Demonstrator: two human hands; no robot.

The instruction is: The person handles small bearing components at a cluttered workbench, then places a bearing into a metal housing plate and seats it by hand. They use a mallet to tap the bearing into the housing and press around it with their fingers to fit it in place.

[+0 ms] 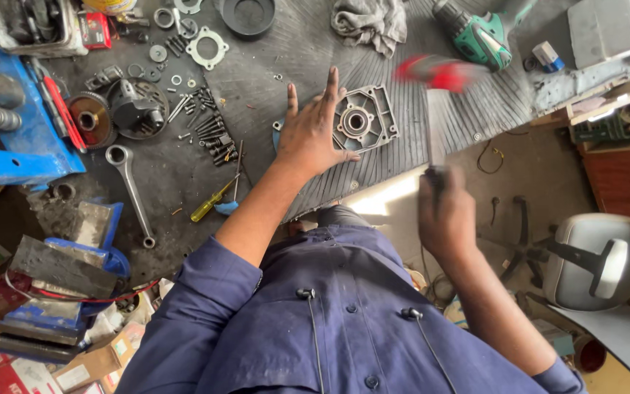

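Observation:
A grey cast-metal cover plate [364,120] with a round bearing bore lies on the ribbed black rubber mat [417,124]. My left hand [313,135] lies flat, palm down, fingers spread, against the plate's left edge, with the thumb at its lower corner. My right hand [445,211] is lower and to the right, off the bench edge. It is closed around the handle of a hammer [435,109]. The hammer's red head is motion-blurred just right of and above the plate.
A green cordless drill [483,36] and a grey rag [370,22] lie at the far edge. Left of my hand are loose bolts [213,135], a yellow screwdriver [209,206], a ring spanner [129,190], a dark machine part [136,109] and a blue vise [20,138]. An office chair [596,263] stands at the right.

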